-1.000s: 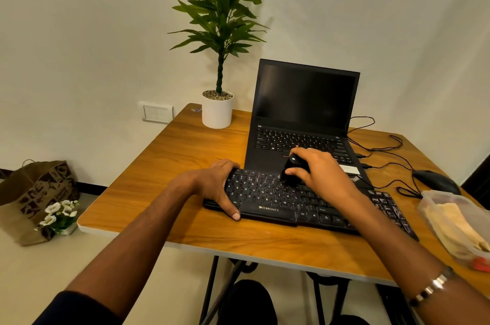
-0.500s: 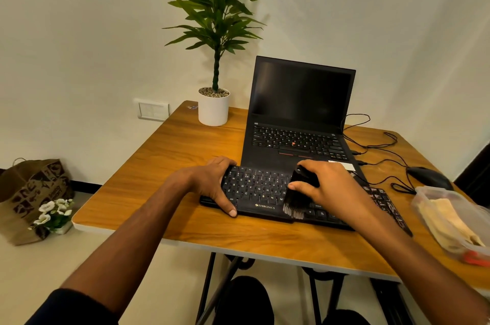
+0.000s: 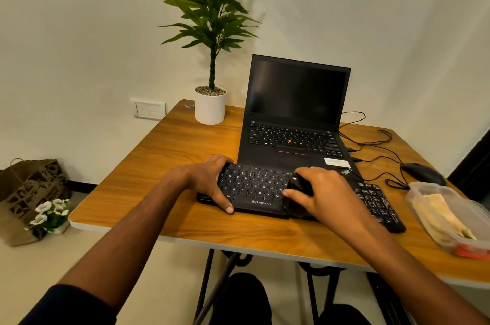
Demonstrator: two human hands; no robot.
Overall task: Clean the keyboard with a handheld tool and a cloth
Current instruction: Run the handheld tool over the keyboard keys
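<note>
Wooden table (image 3: 164, 160) against a pale wall; landmark is the black keyboard (image 3: 254, 186) lying near the front edge.

Left of keyboard: left hand (image 3: 209, 181) clamped over its left end, thumb along the front lip and fingers over the back edge, pinning it flat. Good practice: keep that hold firm so the board does not skate under the strokes.

On keyboard, right of centre: right hand (image 3: 326, 194) closed around a small black brush (image 3: 297, 197), bristles down on the lower key rows near the front edge. Judgement: brushing step in progress. Short strokes along each row, towards the front lip, should lift crumbs out of the gaps rather than push them deeper. The number pad end to the right also needs passes.

Behind keyboard: open laptop (image 3: 294, 117), touching or nearly touching the back edge; debris flicked backward would land on it. Potted plant (image 3: 210, 104) behind and left, well apart.

Right of keyboard: cables (image 3: 376, 149) and mouse (image 3: 423, 173) near; a clear plastic container (image 3: 450, 216) holding a yellowish cloth (image 3: 440, 218), within reach, not yet used.
</note>
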